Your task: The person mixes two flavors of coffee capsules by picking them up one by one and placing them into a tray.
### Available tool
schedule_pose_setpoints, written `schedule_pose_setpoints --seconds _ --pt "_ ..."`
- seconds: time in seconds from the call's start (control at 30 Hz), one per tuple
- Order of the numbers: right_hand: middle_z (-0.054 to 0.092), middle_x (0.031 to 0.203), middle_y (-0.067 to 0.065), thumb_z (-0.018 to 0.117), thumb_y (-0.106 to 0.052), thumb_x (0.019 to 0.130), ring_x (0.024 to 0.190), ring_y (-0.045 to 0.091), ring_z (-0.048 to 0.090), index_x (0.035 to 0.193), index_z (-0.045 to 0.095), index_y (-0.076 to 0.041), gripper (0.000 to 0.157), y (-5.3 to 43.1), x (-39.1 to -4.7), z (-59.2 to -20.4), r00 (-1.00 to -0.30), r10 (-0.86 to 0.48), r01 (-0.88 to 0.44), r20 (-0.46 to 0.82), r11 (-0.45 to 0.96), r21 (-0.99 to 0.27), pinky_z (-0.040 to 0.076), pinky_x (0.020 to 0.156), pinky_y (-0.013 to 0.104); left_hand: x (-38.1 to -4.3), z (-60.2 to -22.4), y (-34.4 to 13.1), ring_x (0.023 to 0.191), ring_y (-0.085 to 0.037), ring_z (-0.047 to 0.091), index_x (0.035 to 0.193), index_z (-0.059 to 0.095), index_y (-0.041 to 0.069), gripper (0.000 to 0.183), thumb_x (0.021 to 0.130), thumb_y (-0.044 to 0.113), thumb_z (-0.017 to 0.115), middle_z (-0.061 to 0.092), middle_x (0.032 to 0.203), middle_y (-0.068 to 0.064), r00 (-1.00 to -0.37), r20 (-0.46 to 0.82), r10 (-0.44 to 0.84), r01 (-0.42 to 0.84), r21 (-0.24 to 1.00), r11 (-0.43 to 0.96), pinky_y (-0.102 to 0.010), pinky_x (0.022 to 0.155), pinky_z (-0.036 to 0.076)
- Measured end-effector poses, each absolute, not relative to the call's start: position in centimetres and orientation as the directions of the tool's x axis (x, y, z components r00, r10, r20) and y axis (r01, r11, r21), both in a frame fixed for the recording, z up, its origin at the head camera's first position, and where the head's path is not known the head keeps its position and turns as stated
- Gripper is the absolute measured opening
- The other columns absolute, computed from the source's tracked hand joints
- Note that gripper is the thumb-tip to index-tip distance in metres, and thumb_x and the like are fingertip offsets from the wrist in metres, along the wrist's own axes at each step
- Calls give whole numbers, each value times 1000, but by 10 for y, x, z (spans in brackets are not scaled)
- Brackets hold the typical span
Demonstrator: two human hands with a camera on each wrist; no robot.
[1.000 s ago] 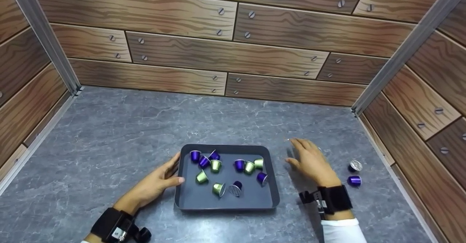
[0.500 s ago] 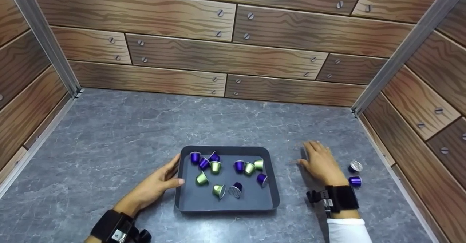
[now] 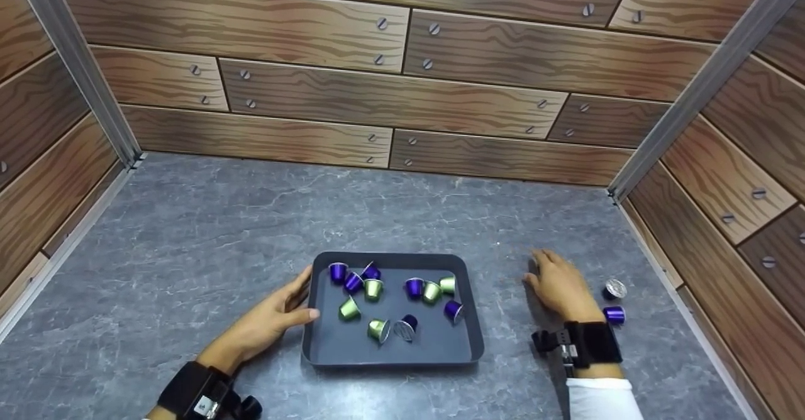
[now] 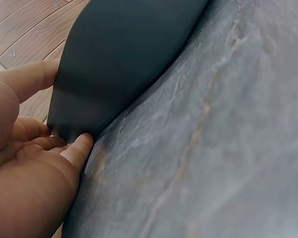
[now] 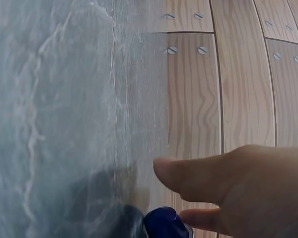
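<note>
A dark grey rectangular tray holds several purple and green coffee capsules, lying loosely. My left hand grips the tray's left wall. Its thumb goes over the rim while the other fingers lie against the outer wall, as the left wrist view shows. On the table to the right of the tray is my right hand, with thumb and fingers apart. In the right wrist view a purple capsule lies by its fingers, in touch or nearly so; in the head view the hand hides it.
Right of my right hand, two more capsules lie on the marbled grey table: one with its silver lid up, one purple capsule on its side. Wood-patterned walls stand at the back and both sides.
My right hand has moved right, away from the tray, and its fingers have drawn in a little. The left hand and the tray have stayed in place.
</note>
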State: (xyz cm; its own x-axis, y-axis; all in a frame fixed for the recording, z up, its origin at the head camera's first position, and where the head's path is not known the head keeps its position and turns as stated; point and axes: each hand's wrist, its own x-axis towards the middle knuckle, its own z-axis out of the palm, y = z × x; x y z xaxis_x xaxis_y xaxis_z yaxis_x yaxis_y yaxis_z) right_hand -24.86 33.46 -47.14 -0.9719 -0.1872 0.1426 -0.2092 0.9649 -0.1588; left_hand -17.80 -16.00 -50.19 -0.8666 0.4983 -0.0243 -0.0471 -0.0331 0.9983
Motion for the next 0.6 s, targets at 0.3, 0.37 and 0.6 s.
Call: schedule_pose_setpoints --seconds 0.3,0.37,0.6 --pt "57 93 21 63 -15 80 85 46 52 99 60 3 27 336 -248 -470 -976 -123 -157 181 970 -185 40 72 58 -173 -489 -158 133 -33 1 142 -4 5 79 87 3 53 -6 146 -18 -858 -33 512 -68 996 -49 -42 106 10" --pt "58 90 19 63 -13 79 83 46 53 95 61 1 22 336 -248 -469 -981 -100 -132 168 972 -193 41 70 58 -173 -490 -158 132 -34 1 142 -4 5 80 87 3 54 -6 146 -18 -861 -29 508 -61 997 -47 -43 106 10" --pt "59 84 20 63 -8 76 78 47 53 86 63 -1 13 334 -246 -467 -983 -87 -118 159 974 -195 41 66 57 -173 -491 -159 133 -33 2 142 -3 7 80 87 5 55 -5 147 -15 -863 -40 504 -63 998 -30 -43 106 9"
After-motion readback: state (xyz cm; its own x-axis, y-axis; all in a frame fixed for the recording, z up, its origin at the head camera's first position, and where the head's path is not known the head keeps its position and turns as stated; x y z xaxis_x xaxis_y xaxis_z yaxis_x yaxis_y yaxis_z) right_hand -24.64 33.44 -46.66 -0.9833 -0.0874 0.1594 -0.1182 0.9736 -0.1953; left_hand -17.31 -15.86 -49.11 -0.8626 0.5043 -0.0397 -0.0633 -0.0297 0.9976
